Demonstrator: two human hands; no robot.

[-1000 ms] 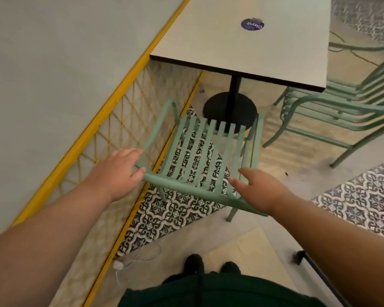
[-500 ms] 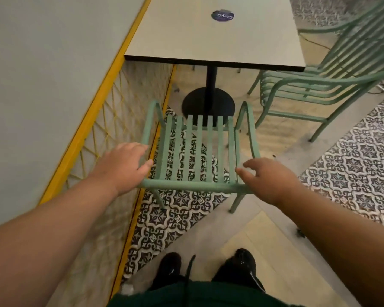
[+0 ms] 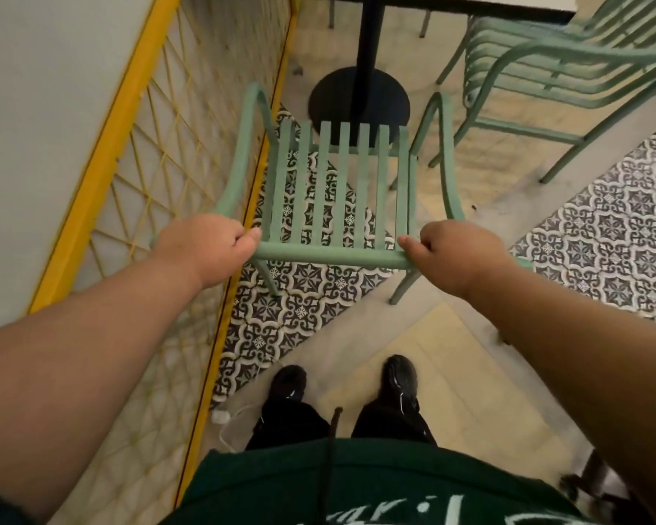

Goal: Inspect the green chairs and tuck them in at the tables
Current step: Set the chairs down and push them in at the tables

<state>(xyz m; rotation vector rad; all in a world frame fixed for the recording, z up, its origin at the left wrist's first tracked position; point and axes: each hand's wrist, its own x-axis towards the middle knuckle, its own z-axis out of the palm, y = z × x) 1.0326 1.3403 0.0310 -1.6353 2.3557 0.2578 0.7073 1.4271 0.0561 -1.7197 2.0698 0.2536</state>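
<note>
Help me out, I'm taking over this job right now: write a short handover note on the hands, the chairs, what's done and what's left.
Left hand grips the left end of the green chair at its back rail; right hand grips the right end.
The chair faces the table, seat front near the black pedestal base, apparently not yet under the tabletop.
Done: chair squared up and held.
Left: probably push it in, then see to the stacked green chairs on the right.

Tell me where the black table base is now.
The base stands top centre in the head view, beyond the green chair, left of the stacked chairs.
</note>
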